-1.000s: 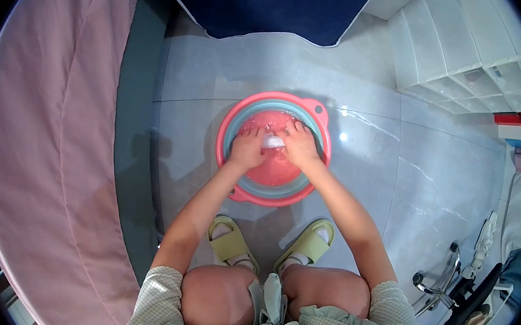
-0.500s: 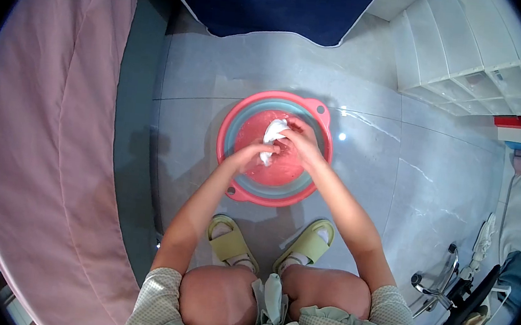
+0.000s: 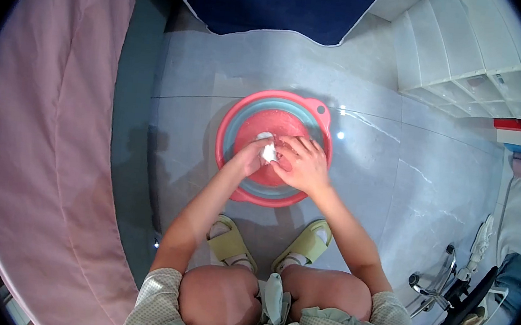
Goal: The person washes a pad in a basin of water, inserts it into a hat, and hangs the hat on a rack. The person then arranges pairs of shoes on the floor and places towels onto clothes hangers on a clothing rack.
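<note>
A round red basin (image 3: 279, 94) with a grey-blue band inside its rim stands on the floor in front of my feet. It seems to hold some water. Over its middle, my left hand (image 3: 250, 157) is closed around a small white cloth (image 3: 268, 151), bunched up so that its exact kind does not show. My right hand (image 3: 305, 165) is just to the right of the cloth, back upward, with fingers spread and its fingertips and thumb near or touching the cloth's edge.
Pale green slippers (image 3: 231, 242) are on my feet, close below the basin. A pink draped cover (image 3: 55, 143) runs along the left. White drawers (image 3: 465, 50) stand at upper right, a dark blue cloth (image 3: 276, 4) hangs ahead, and a chair base (image 3: 437, 286) is at lower right.
The white cloth has gone from stretched out between both hands to bunched up at my left hand. My right hand has moved down and its fingers have spread.
</note>
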